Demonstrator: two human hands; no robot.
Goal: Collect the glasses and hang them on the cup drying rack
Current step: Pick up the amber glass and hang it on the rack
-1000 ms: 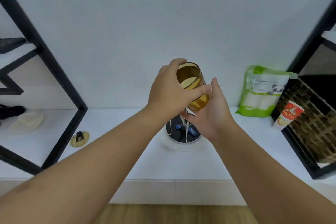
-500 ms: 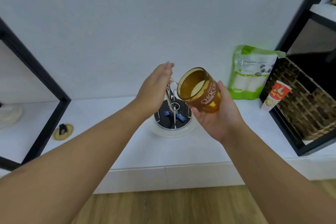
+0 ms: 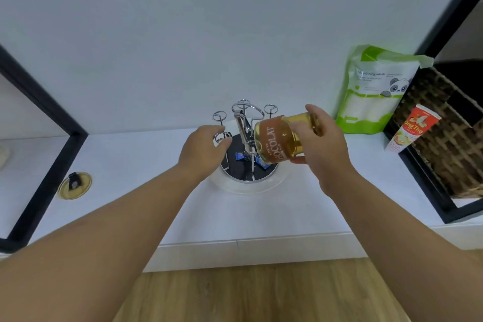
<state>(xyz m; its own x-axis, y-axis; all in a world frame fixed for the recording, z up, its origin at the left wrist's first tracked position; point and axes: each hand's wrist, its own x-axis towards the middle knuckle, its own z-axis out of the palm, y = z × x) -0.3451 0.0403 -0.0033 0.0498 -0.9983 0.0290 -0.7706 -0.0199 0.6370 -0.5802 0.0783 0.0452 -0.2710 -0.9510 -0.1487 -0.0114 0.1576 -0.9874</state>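
Fingers [image 3: 300, 127] around amber glass [image 3: 281, 140]

A white counter [image 3: 235, 217] runs along the wall. At centre far stands the rack [image 3: 244, 144] on its round dish. Near the left lies a round amber lid [image 3: 75, 185]. Far right, a green pouch [image 3: 376, 91] leans at the wall, with a black frame [image 3: 431, 191] beside it holding a wicker basket [image 3: 449, 144].
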